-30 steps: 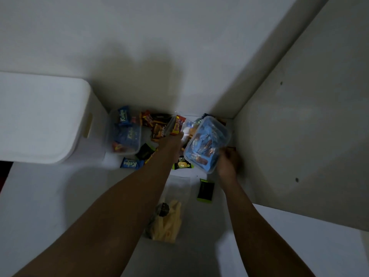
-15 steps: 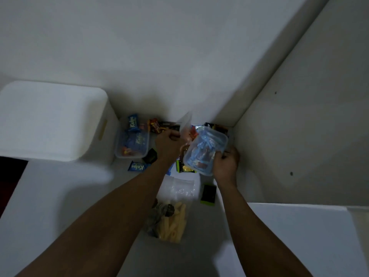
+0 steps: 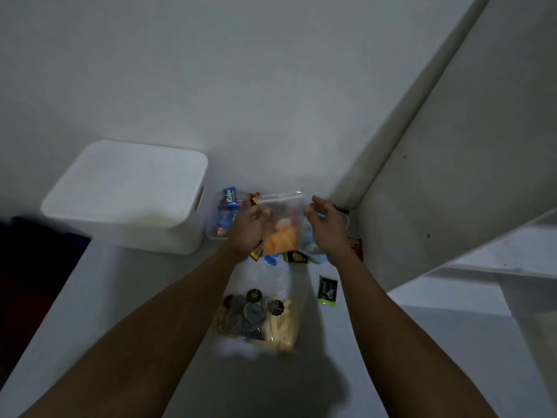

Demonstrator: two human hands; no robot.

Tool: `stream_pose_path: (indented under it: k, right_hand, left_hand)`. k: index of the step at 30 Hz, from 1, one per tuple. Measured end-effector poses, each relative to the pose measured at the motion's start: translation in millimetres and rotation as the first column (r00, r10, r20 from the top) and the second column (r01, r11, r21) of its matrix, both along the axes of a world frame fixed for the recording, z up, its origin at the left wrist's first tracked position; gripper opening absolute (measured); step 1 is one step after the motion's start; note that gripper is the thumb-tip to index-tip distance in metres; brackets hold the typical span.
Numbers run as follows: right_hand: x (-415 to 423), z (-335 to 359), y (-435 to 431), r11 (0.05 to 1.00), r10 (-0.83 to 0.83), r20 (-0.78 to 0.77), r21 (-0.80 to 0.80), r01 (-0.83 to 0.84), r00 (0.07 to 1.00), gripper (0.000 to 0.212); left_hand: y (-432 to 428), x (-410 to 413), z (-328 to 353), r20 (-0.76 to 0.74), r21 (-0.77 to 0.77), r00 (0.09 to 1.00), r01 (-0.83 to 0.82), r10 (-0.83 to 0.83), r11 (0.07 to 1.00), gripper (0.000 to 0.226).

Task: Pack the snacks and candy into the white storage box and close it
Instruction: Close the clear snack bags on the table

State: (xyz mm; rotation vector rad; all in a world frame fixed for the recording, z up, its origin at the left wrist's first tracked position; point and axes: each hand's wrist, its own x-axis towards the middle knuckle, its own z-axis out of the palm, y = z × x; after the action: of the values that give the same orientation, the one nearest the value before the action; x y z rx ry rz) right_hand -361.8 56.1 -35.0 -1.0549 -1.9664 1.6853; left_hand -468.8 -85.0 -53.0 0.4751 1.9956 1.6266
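Snacks lie scattered in the far corner of the tabletop (image 3: 120, 297): a blue Kalpa wrapper (image 3: 229, 196) over a clear tub (image 3: 221, 221), small red, yellow and blue packets beneath the hands, a green sachet (image 3: 327, 290) lying apart to the right, and nearer the camera a clear bag of dark round sweets and pale sticks (image 3: 259, 318). The white box (image 3: 126, 194) stands to the left of the pile, just beside the tub, with its lid on. Between the hands a clear zip bag (image 3: 281, 224) with orange pieces inside is lifted above the pile; the left hand (image 3: 248, 229) grips its left edge with curled fingers, while the right hand (image 3: 327, 226) is open, fingers spread, close to the bag's right side, though whether it touches the bag cannot be told. The step in hand looks like picking up this bag for packing, and packing seems hardly begun, since the box is shut. Next the lid would need lifting off, which calls for a free hand, then the bag carried left and lowered inside. The surface is plain white and bare of markings; pale walls meet in a corner just behind the pile, the light is dim, and a dark area shows at far left.
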Motion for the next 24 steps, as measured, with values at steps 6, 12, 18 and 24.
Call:
stream_pose_path:
  k: [6, 12, 18, 24]
  right_hand:
    - [2.4, 25.2, -54.3, 0.987, -0.027, -0.116, 0.157, 0.045, 0.993, 0.021]
    - [3.4, 49.3, -106.6, 0.998, 0.026, -0.206, -0.056, -0.038, 0.978, 0.034]
    - [10.8, 71.6, -135.5, 0.998, -0.015, -0.208, 0.050, 0.026, 0.978, 0.028]
    - [17.3, 104.0, -149.6, 1.000, -0.003, -0.247, 0.025, 0.009, 0.969, 0.026]
  left_hand:
    - [-33.3, 15.7, 28.0, -0.029, 0.071, 0.999, -0.016, 0.018, 0.997, 0.020]
    - [-62.0, 29.9, 49.1, -0.199, 0.017, 0.960, 0.202, -0.195, 0.979, 0.018]
    - [-91.8, 24.7, 64.0, -0.363, -0.037, 0.884, 0.304, -0.296, 0.952, 0.042]
    - [-111.0, 15.0, 96.8, -0.264, 0.086, 0.952, -0.135, 0.153, 0.987, 0.045]
